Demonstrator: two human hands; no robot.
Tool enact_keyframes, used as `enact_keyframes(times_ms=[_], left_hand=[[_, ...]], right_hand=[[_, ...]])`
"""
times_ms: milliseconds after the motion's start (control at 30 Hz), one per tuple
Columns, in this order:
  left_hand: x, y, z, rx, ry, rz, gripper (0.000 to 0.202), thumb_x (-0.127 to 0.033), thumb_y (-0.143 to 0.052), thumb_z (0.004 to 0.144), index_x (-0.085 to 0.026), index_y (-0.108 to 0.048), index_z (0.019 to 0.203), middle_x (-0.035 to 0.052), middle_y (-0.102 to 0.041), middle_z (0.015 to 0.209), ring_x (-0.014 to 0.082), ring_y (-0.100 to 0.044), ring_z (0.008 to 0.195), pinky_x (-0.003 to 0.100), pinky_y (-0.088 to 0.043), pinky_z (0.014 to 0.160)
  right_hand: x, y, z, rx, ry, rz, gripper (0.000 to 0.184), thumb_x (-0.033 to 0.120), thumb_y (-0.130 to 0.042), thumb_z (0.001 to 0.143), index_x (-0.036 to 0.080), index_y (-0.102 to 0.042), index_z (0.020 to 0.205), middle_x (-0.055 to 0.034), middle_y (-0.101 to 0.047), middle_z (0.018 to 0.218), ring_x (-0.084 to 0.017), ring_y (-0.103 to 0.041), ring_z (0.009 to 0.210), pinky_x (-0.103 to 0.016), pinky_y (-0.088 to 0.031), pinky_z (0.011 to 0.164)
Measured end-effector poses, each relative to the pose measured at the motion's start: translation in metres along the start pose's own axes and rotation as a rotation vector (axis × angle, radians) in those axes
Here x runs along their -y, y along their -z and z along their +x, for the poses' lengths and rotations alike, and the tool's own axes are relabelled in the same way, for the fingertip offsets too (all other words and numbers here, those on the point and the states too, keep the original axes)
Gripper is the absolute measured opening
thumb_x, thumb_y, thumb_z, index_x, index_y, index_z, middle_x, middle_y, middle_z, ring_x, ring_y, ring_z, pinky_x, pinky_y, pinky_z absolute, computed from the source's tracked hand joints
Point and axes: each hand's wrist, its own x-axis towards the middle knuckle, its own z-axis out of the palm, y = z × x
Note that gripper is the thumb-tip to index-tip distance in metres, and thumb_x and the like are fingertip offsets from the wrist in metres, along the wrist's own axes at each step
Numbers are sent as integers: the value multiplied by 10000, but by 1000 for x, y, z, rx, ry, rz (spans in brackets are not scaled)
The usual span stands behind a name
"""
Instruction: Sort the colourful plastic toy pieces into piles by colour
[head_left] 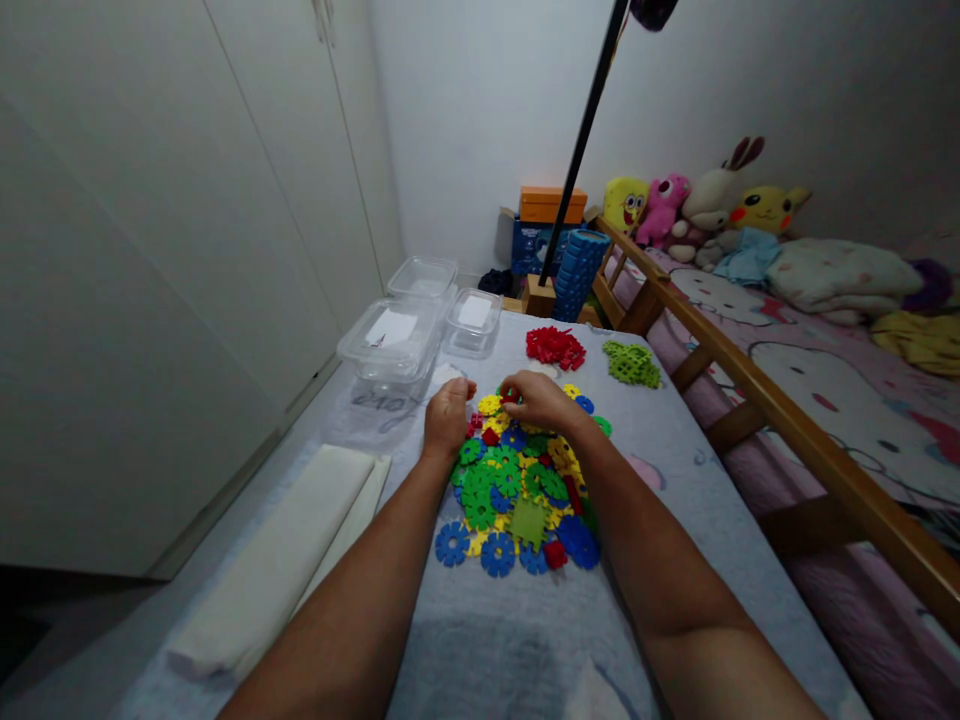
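Observation:
A mixed heap of plastic building pieces lies on the cloth in front of me, with green notched discs [506,470], blue notched discs [498,553] and yellow ones among them. My left hand [447,418] is curled at the heap's far left edge, beside some red pieces [474,424]; what its fingers hold is hidden. Over the far side of the heap, my right hand [541,400] pinches a small red plastic piece [511,397]. A light green square piece [529,522] and a red block [555,554] lie at the near side.
Behind the heap are a separate red pile [555,347] and a light green pile [632,364]. Clear plastic boxes [394,340] stand at the far left. A folded cream cloth [300,550] lies left; a wooden bed rail [720,380] runs along the right.

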Motion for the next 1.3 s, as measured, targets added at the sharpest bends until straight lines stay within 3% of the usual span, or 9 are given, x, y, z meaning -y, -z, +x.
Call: enact_keyframes(times_ms=[133, 233, 433, 700, 1067, 1200, 1300], left_hand=[[0, 0, 0, 4, 11, -8, 585, -689, -366, 910, -198, -684, 886, 103, -746, 946, 243, -698, 927, 364, -547, 783], [-1, 0, -1, -3, 5, 5, 584, -688, -370, 907, -200, -690, 882, 94, -746, 933, 238, -701, 916, 370, -547, 812], [0, 0, -1, 1, -4, 30, 562, -670, -373, 909, -207, -688, 866, 88, -742, 912, 238, -698, 903, 363, -550, 773], [2, -1, -1, 3, -28, 46, 534, -641, -380, 921, -207, -684, 854, 90, -744, 901, 244, -697, 891, 380, -536, 836], [-3, 0, -2, 20, -11, 27, 540, -646, -382, 912, -201, -685, 868, 104, -751, 927, 252, -696, 916, 388, -526, 861], [-4, 0, -2, 12, -12, 28, 544, -654, -392, 908, -201, -691, 859, 98, -750, 911, 252, -697, 905, 384, -520, 853], [-4, 0, -2, 8, -18, 32, 541, -653, -390, 903, -206, -688, 842, 89, -743, 883, 248, -689, 881, 381, -508, 835]], right_hand=[[-34, 18, -2, -258, -160, 289, 121, 179, -687, 757, 193, -668, 875, -2, -664, 799, -141, -550, 690, -244, -399, 649], [-70, 26, -8, -487, -313, 353, 101, 160, -674, 716, 211, -588, 731, 20, -610, 709, -142, -509, 663, -248, -384, 641], [-124, 14, -12, -704, -530, 361, 139, 123, -633, 672, 218, -533, 657, 20, -573, 678, -158, -526, 686, -266, -412, 688], [-143, -5, 4, -769, -653, 432, 115, 134, -618, 654, 221, -546, 676, 21, -598, 700, -160, -546, 699, -248, -435, 676], [-141, -8, 4, -742, -638, 558, 158, 179, -598, 679, 192, -622, 835, -32, -700, 884, -170, -620, 767, -267, -500, 719], [-143, -4, -1, -735, -574, 437, 207, 160, -522, 638, 183, -660, 790, -46, -711, 842, -201, -639, 810, -303, -503, 781], [-142, -3, -5, -629, -477, 342, 241, 155, -484, 615, 182, -692, 735, -46, -722, 799, -212, -648, 822, -305, -495, 795]])
